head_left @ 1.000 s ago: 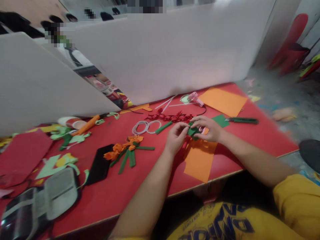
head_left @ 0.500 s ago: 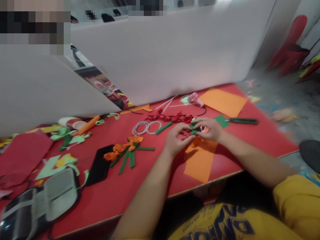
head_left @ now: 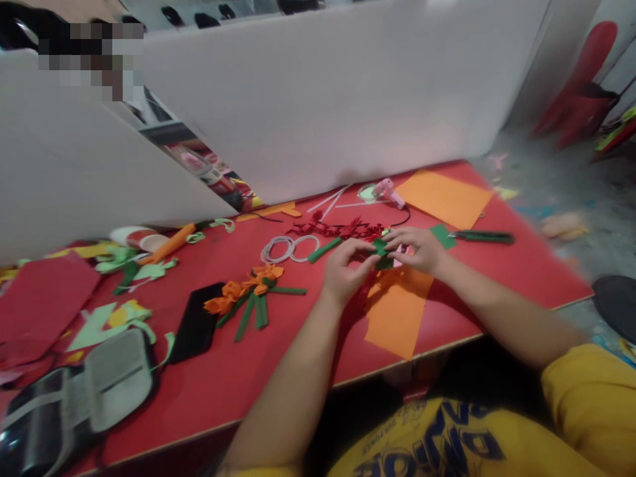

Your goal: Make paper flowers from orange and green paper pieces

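Observation:
Between my two hands is a small green paper piece [head_left: 381, 248]. My left hand [head_left: 348, 268] pinches its left side with thumb and fingertips. On the other side, my right hand [head_left: 420, 250] grips it the same way. An orange sheet [head_left: 397, 321] with a cut edge lies below my hands, and red paper flowers [head_left: 342, 228] lie just beyond them. A rolled green strip [head_left: 324, 250] rests left of my fingers. Further left are orange paper flowers [head_left: 265, 278] with green stems [head_left: 261, 310]. Part of the green piece is hidden by my fingers.
On the red table [head_left: 293, 358] lie a cutter knife [head_left: 481, 236], a pink glue gun [head_left: 388, 192], white rings [head_left: 278, 250], a black phone [head_left: 196, 324] and an open case [head_left: 119, 377]. An orange sheet [head_left: 444, 197] sits at the back right. A white partition [head_left: 322, 106] stands behind.
The green piece has turned and shows more between my fingertips. My left hand has shifted slightly left. The camera view has moved a little.

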Tool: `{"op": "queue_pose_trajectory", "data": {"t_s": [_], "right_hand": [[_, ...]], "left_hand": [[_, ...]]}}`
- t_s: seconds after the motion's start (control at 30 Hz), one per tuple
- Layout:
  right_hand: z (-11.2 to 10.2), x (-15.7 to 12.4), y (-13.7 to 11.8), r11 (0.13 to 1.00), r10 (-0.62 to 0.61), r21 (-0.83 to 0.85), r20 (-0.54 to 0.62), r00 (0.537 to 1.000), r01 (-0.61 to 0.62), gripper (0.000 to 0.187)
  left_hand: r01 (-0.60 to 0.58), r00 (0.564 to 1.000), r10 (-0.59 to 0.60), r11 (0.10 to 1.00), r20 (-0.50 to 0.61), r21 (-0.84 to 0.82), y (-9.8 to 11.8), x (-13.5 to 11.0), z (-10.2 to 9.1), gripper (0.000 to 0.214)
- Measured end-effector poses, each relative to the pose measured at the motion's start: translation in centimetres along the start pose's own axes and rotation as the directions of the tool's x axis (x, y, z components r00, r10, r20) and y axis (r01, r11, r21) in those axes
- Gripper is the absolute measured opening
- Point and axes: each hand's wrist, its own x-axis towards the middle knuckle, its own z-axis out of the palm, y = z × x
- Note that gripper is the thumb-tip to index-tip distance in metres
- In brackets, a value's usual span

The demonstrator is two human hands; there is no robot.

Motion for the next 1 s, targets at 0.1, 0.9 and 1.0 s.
{"op": "queue_pose_trajectory", "data": {"t_s": [0.1,0.9,1.0], "right_hand": [[-0.3,0.2,-0.2,1.000,-0.010,0.018,-0.028,1.000,0.010,0.005],[-1.4,0.1,-1.6,0.977,0.171,-0.150,0.120,0.978,-0.152,0.023],[0.3,-0.2,-1.5,0.959,0.282,-0.037,0.165,0.945,-0.280,0.017]], "left_hand": [[0.069,0.997,-0.072,0.992,-0.028,-0.103,-0.8,0.0,0.0,0.023],[0.169,0.969,-0.182,0.981,0.168,0.091,0.2,-0.2,0.6,0.022],[0.236,0.966,-0.235,0.972,0.108,0.008,-0.2,-0.4,0.9,0.025]]}}
